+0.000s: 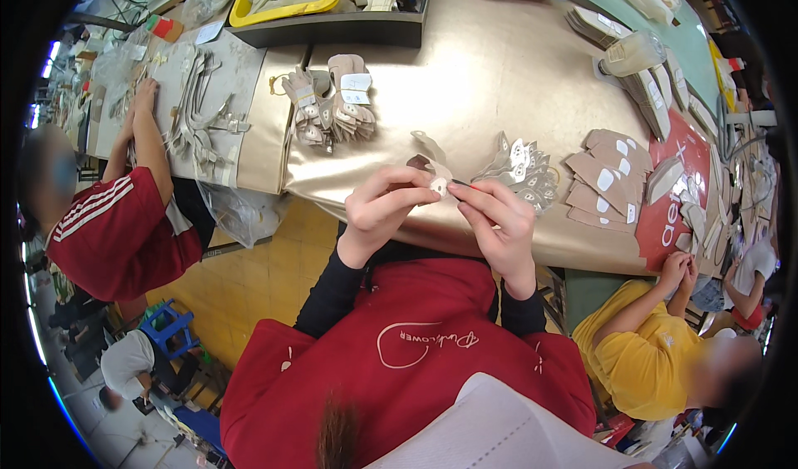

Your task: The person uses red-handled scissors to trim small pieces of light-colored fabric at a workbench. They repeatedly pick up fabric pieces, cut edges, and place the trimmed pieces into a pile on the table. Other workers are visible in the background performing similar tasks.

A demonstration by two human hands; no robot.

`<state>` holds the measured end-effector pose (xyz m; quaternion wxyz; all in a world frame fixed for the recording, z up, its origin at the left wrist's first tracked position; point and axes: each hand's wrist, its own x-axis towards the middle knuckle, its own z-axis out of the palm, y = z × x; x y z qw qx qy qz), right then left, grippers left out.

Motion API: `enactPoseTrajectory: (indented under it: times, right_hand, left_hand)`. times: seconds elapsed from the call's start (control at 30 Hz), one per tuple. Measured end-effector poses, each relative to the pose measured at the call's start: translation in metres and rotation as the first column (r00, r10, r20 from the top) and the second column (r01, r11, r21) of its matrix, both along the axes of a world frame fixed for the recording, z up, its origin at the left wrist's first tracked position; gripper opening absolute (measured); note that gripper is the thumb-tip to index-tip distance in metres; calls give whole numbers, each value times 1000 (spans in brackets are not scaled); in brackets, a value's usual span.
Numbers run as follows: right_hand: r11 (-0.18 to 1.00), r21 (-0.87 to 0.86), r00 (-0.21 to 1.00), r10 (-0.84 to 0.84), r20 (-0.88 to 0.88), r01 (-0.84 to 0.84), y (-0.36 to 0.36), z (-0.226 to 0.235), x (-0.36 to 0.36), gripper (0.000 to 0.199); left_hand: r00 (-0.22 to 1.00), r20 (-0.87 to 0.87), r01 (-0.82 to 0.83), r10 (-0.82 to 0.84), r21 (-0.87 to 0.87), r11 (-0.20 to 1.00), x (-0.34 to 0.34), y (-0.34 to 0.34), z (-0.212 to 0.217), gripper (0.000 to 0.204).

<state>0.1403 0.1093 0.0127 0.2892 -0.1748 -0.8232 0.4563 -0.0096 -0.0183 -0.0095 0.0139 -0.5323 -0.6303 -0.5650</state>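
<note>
Over the near edge of the table, my left hand (378, 211) pinches a thin beige cut piece (438, 185) with a small hole near its end. A strip of it curls up beyond the fingers. My right hand (503, 224) is closed with its fingertips on a thin dark stick-like tool (460, 184) with a reddish bit; its exact kind is too small to tell. The tool's tip meets the piece between both hands. Just right of them lies a fanned pile of grey-beige pieces with holes (519, 170).
Tied bundles of similar pieces (332, 103) lie at left. Flat beige panels (607, 178) and a clear bottle (633, 54) stand at right. A black tray (357, 30) with a yellow bin (248, 5) sits at the back. Co-workers in red (125, 228) and yellow (640, 344) flank me.
</note>
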Motion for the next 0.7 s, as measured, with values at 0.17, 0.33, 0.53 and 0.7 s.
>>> enactPoseTrajectory:
  times: [0.17, 0.33, 0.53, 0.7]
  right_hand:
    - [1000, 30, 1000, 7, 3, -7, 2, 2, 2, 29]
    - [998, 55, 999, 32, -28, -31, 4, 1, 3, 30]
    - [997, 65, 995, 42, -90, -36, 4, 0, 3, 33]
    - [995, 91, 995, 54, -87, -46, 5, 1, 5, 34]
  left_hand:
    - [998, 61, 35, -36, 5, 999, -1, -1, 0, 25]
    - [993, 102, 61, -63, 21, 998, -2, -3, 0, 24]
    - [991, 102, 78, -81, 33, 996, -2, -2, 4, 23]
    - [993, 70, 90, -91, 18, 996, -1, -3, 6, 23]
